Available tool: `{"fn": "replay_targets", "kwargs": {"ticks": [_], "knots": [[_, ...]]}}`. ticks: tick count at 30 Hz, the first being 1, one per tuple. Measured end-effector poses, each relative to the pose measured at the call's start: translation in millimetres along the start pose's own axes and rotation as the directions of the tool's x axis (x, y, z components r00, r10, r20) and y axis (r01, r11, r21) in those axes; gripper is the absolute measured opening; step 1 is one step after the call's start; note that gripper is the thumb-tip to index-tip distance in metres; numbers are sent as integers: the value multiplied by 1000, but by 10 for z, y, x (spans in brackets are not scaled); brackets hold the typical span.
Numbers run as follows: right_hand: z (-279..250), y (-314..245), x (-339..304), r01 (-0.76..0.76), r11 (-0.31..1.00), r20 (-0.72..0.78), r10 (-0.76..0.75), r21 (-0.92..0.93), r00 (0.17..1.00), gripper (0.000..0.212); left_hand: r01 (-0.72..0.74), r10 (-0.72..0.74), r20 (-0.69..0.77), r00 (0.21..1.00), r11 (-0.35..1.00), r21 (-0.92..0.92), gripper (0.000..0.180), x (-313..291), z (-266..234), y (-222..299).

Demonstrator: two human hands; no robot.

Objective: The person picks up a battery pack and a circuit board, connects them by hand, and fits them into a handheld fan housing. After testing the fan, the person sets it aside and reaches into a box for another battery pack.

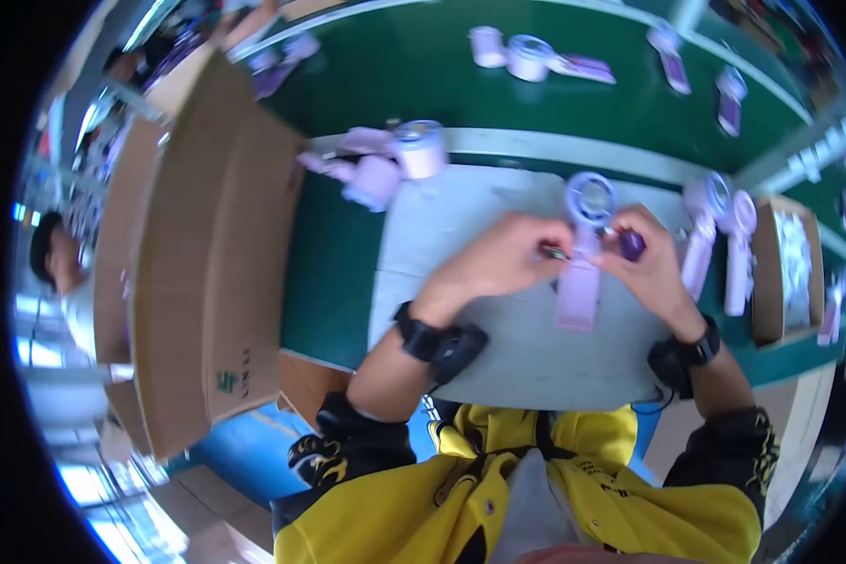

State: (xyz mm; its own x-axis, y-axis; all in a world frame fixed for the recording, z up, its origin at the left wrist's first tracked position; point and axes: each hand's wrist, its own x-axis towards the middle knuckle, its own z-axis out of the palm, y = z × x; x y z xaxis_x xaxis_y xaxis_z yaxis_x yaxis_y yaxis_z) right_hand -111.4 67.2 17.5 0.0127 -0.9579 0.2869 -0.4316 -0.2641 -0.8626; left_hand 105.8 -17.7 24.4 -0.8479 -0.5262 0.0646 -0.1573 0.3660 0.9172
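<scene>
A lilac handheld fan (578,291) with a round head lies over the grey mat (508,348), its handle toward me. My left hand (509,256) is closed at the left of the fan's neck, fingertips against it; a small dark, shiny bit shows between its fingers, too blurred to name. From the right, my right hand (656,268) closes around a dark purple rounded piece (632,245), its fingertips also by the neck. Beside that hand, two more lilac fans, the nearer one (697,254) and a slimmer one (739,254), stretch along the mat's right edge.
A tall cardboard box (226,254) stands on the left. Several lilac fan parts (376,174) are heaped beyond the mat's left corner. More fans lie across the green table (385,75). At right sits a small open carton (771,310) with whitish contents.
</scene>
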Motion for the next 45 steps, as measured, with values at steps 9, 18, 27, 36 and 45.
{"fn": "replay_targets", "kwargs": {"ticks": [9, 18, 27, 36, 45], "knots": [[107, -113, -109, 76, 997, 68, -76, 5, 995, 26, 129, -130, 34, 991, 991, 46, 17, -37, -74, 162], [286, -110, -97, 363, 907, 49, -361, -213, 931, 25, 184, -186, 45, 982, 982, 42, 19, -67, -84, 249], [247, -91, -86, 337, 924, 77, -328, -183, 942, 22, 141, -141, -25, 990, 990, -21, 23, -45, -53, 259], [228, -124, -110, 369, 901, 160, -340, -228, 927, 18, 85, -84, -25, 996, 995, 44, 26, -81, -75, 170], [165, -173, -96, 365, 921, 194, -337, -135, 921, 20, 53, -55, 56, 997, 998, 36, 22, -85, -82, 289]]}}
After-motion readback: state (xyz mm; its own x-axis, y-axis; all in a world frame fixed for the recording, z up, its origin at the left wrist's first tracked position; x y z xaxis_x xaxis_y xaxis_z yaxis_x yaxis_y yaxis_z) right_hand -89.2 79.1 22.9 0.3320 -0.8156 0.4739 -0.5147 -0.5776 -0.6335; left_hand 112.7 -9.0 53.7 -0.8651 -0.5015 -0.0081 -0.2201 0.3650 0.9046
